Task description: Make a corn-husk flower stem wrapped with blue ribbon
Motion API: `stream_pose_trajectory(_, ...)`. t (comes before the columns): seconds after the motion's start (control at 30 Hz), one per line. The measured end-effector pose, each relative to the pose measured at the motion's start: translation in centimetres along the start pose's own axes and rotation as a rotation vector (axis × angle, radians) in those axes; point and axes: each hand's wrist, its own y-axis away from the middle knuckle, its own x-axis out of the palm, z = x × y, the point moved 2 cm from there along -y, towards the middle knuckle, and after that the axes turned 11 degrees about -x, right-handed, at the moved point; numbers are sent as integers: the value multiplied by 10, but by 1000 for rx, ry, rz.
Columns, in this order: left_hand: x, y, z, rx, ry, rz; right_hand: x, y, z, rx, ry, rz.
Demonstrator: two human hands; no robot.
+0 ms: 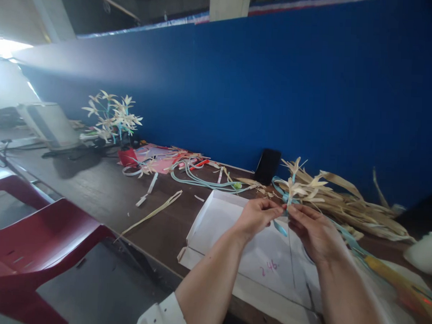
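Above the open white cardboard box (221,214), both hands meet at the stem of a handmade flower spray (293,188) with pale, husk-like petals. A thin wire stem hangs down from it. My right hand (311,227) pinches the stem just under the blossoms. Beside it, my left hand (262,213) has thumb and fingers closed at the stem, on a light-blue ribbon (280,229) whose loose end dangles below the fingers. Dried corn husks (356,200) lie behind and to the right of my right hand.
A black phone (268,166) leans on the blue partition (310,89). Finished pale flowers (114,116) stand farther left by a red pot (127,157). Coiled pale-blue cord (201,180) and scraps litter the table. Red plastic chairs (46,236) stand at the table's front left.
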Motion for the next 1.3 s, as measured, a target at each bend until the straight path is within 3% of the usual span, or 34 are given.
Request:
stream_pose_trajectory(0.27, -2, 0, -2, 39, -85, -100, -7, -3, -8, -9, 83, -32)
stream_pose_trajectory(0.5, -1, 0, -1, 153, -149, -156, -5, 0, 0, -82, 353, -68)
stream_pose_trajectory(0.8, 4, 1, 0, 154, -181, -105, -9, -5, -10, -73, 295, -81)
stream_pose_trajectory(1.0, 3, 1, -4, 213, -227, -187, -7, -3, -8, -81, 324, -104)
stream_pose_trajectory(1.3, 0, -3, 3, 99, -114, -206, 1, -2, -9, -23, 161, -86)
